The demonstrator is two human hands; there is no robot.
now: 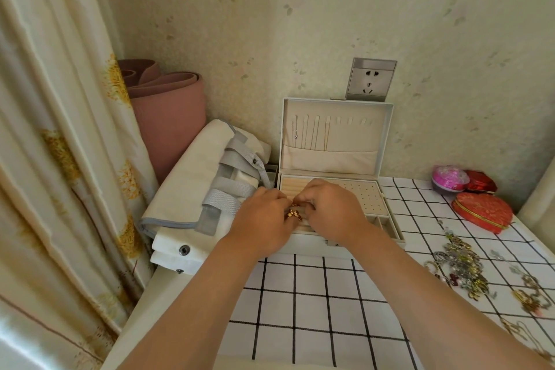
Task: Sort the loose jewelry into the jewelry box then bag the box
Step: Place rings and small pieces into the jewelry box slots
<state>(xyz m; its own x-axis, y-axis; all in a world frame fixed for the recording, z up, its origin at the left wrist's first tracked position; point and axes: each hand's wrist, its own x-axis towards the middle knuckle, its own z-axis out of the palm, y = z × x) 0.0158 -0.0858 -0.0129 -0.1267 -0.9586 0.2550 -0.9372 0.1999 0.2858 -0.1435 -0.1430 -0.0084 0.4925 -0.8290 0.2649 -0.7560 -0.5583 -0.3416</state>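
Observation:
An open white jewelry box (387,117) stands against the wall, its lid upright with several thin necklaces hanging inside. Both hands meet over the ring rolls in the box's left front part. My left hand (261,219) and my right hand (330,210) pinch a gold ring (293,214) with a leaf-shaped top between their fingertips. Loose jewelry (462,267) lies in a heap on the checked cloth at the right. A folded white bag (198,180) with grey straps lies left of the box.
A heart-shaped red box (483,213), a smaller red box (480,182) and a pink round case (449,179) sit at the back right. A rolled pink mat (171,117) leans in the corner by the curtain (60,144). A wall socket (371,79) is above the box.

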